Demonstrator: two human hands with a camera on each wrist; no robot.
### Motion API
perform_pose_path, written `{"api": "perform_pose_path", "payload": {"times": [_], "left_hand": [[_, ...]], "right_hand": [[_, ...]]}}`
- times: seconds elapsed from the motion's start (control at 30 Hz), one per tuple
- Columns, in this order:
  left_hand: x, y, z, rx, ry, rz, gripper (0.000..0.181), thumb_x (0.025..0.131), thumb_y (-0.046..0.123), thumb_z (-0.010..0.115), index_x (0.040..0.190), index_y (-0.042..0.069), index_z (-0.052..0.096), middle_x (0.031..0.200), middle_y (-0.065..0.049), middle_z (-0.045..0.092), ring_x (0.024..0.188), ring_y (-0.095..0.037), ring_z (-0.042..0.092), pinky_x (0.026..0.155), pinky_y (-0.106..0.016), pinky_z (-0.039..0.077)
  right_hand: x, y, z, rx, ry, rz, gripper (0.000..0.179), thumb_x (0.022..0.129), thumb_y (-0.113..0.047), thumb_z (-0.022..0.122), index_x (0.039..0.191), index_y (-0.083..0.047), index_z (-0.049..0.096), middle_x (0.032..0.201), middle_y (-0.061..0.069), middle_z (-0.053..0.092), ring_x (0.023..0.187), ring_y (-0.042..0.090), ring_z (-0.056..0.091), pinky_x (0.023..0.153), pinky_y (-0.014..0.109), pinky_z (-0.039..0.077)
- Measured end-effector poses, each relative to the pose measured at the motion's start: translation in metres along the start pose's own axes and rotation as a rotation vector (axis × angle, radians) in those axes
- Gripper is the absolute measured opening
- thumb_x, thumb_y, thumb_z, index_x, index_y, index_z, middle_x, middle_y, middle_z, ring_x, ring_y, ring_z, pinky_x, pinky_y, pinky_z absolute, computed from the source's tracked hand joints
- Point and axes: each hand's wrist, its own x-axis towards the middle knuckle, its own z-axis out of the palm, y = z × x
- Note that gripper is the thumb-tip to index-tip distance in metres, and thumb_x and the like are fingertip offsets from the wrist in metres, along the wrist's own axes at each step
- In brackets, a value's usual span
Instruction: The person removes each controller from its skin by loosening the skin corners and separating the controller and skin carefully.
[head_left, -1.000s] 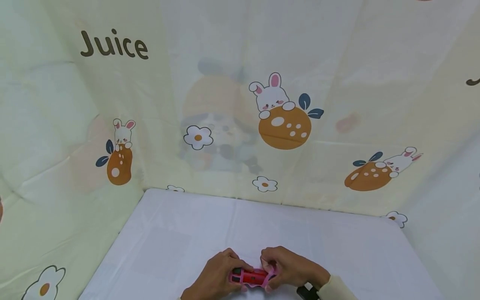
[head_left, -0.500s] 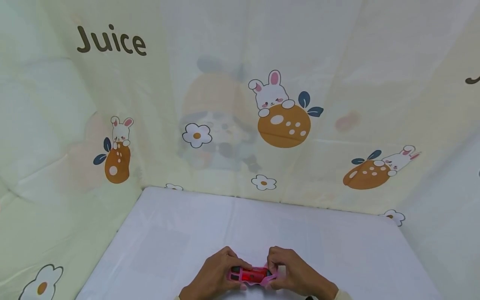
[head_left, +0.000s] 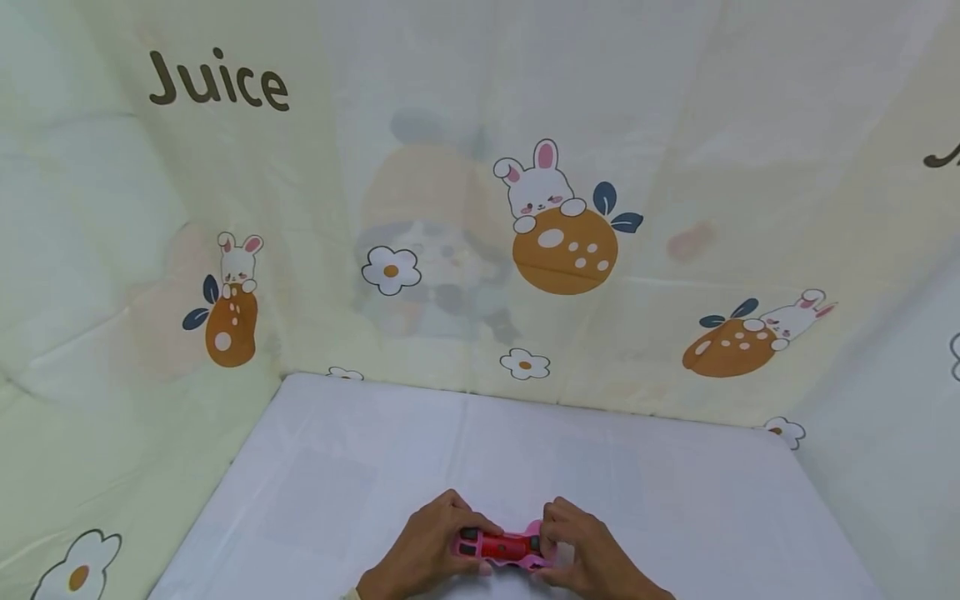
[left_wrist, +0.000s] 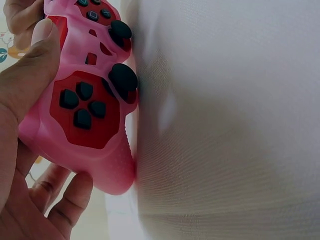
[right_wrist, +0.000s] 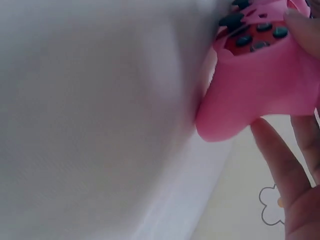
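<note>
A red game controller (head_left: 504,547) with dark buttons sits in a pink silicone cover (left_wrist: 92,162), held between both hands near the front of the table. My left hand (head_left: 426,546) grips its left end; in the left wrist view the thumb lies along the edge and the D-pad shows through the cover's opening. At the other end, my right hand (head_left: 588,552) holds the controller and cover, fingers curled at the corner. The right wrist view shows the pink covered grip (right_wrist: 235,102) smooth around the handle, with the round buttons (right_wrist: 260,36) exposed.
A white cloth covers the table (head_left: 360,467) under the hands. Behind it hangs a pale curtain (head_left: 450,192) printed with rabbits, oranges and flowers, which also runs along the left side.
The right hand has shifted slightly right and turned. The pink cover, stretched and folded at the right end before, now lies around that corner. The left hand keeps its hold.
</note>
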Motion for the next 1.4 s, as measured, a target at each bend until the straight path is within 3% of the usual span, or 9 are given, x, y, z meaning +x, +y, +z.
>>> {"api": "perform_pose_path", "payload": {"times": [0.2, 0.4, 0.5, 0.73, 0.93, 1.2, 1.4], "left_hand": [[0.000, 0.002, -0.001, -0.016, -0.028, -0.029, 0.041, 0.076, 0.056, 0.077, 0.115, 0.044, 0.071, 0.096, 0.021, 0.062, 0.090, 0.002, 0.045, 0.072, -0.017, 0.042], [0.000, 0.002, -0.001, -0.014, 0.000, -0.002, 0.042, 0.076, 0.056, 0.077, 0.115, 0.042, 0.071, 0.096, 0.019, 0.061, 0.088, 0.002, 0.046, 0.072, -0.016, 0.041], [0.000, 0.002, 0.000, -0.016, 0.009, 0.005, 0.043, 0.075, 0.057, 0.078, 0.115, 0.042, 0.071, 0.095, 0.020, 0.061, 0.088, 0.002, 0.045, 0.071, -0.016, 0.040], [0.001, 0.005, -0.003, -0.035, -0.046, -0.071, 0.044, 0.074, 0.058, 0.078, 0.115, 0.044, 0.071, 0.094, 0.021, 0.060, 0.088, 0.002, 0.045, 0.071, -0.017, 0.040], [0.001, 0.005, -0.003, -0.041, -0.075, -0.117, 0.044, 0.073, 0.059, 0.077, 0.115, 0.048, 0.069, 0.095, 0.021, 0.058, 0.088, 0.002, 0.044, 0.071, -0.018, 0.038], [-0.001, 0.005, -0.003, -0.028, -0.064, -0.080, 0.047, 0.072, 0.056, 0.080, 0.117, 0.045, 0.070, 0.095, 0.022, 0.062, 0.090, 0.001, 0.044, 0.073, -0.018, 0.040], [-0.002, 0.003, -0.003, -0.018, -0.036, -0.041, 0.047, 0.073, 0.057, 0.078, 0.117, 0.042, 0.070, 0.096, 0.021, 0.063, 0.089, 0.002, 0.045, 0.074, -0.018, 0.041]], "right_hand": [[-0.005, -0.002, 0.004, -0.043, 0.062, -0.011, 0.036, 0.071, -0.020, 0.090, 0.078, -0.028, 0.056, 0.078, -0.013, 0.048, 0.078, -0.004, 0.044, 0.063, 0.012, 0.043], [-0.007, -0.010, 0.004, -0.063, 0.036, 0.130, 0.039, 0.071, -0.021, 0.090, 0.085, -0.030, 0.056, 0.086, -0.020, 0.049, 0.081, -0.004, 0.050, 0.065, 0.021, 0.053], [-0.008, -0.013, 0.005, -0.083, 0.026, 0.153, 0.041, 0.069, -0.017, 0.091, 0.089, -0.029, 0.057, 0.089, -0.020, 0.051, 0.083, -0.004, 0.050, 0.067, 0.022, 0.054], [-0.009, -0.018, 0.004, -0.156, 0.054, 0.084, 0.039, 0.065, -0.011, 0.092, 0.085, -0.023, 0.061, 0.082, -0.017, 0.057, 0.078, -0.002, 0.052, 0.067, 0.022, 0.055], [-0.012, -0.017, 0.004, -0.164, 0.087, 0.022, 0.037, 0.064, -0.010, 0.093, 0.082, -0.023, 0.063, 0.081, -0.016, 0.059, 0.077, -0.001, 0.053, 0.073, 0.012, 0.051], [-0.014, -0.015, 0.002, -0.077, 0.082, 0.005, 0.027, 0.073, -0.014, 0.089, 0.080, -0.027, 0.067, 0.084, -0.017, 0.060, 0.081, -0.002, 0.055, 0.079, 0.015, 0.054], [-0.016, -0.007, -0.002, -0.079, 0.037, -0.070, 0.025, 0.074, -0.015, 0.088, 0.080, -0.024, 0.066, 0.090, -0.013, 0.061, 0.088, 0.001, 0.055, 0.080, 0.009, 0.048]]}}
